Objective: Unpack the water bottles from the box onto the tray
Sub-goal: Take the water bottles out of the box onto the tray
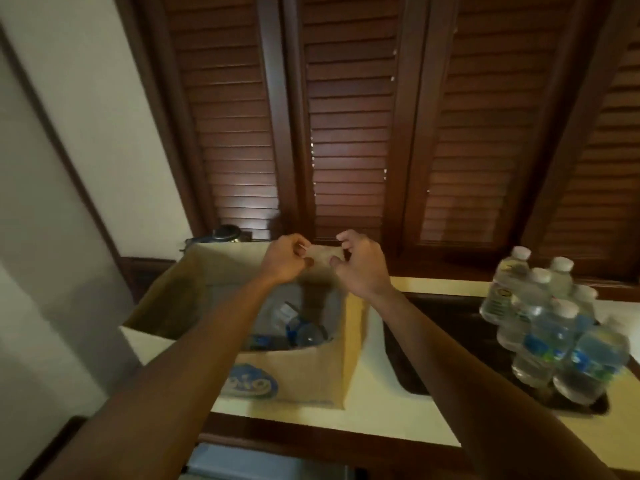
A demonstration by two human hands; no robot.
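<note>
I'm pinching clear plastic wrap [323, 254] between left hand [285, 258] and right hand [360, 263], above the cardboard box [311, 372]. Tearing outward, evenly. Remaining bottles [304, 332] lying below; unpacked bottles [550, 323] standing on tray [436, 327], rightward.

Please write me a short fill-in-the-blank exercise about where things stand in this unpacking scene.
1. Both hands, left hand and right hand, pinch a thin clear piece of ____ above the box.
2. The tray lies to the ____ of the box.
3. The bottles on the tray have ____ caps.
4. The shutters behind are made of ____.

Missing words: plastic; right; white; wood
</note>
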